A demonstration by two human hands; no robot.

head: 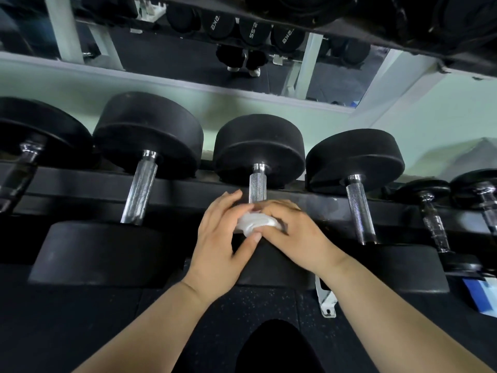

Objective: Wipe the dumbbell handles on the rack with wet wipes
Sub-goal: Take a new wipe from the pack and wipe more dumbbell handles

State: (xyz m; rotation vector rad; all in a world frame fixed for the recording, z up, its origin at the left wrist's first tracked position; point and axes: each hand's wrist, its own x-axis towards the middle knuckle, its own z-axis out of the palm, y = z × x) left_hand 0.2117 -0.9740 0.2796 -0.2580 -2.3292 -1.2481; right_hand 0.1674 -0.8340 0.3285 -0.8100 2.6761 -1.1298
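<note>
Left hand (217, 238) and right hand (293, 232) hide most of wipe (255, 223) and handle (257, 185).

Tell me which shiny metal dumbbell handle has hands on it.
The third chrome handle from the left: left hand and right hand hold a crumpled white wipe at its near end.

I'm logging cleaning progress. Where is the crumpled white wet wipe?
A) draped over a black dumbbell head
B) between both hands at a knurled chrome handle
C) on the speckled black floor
B: left hand and right hand hold the crumpled white wet wipe at the knurled chrome handle.
</note>
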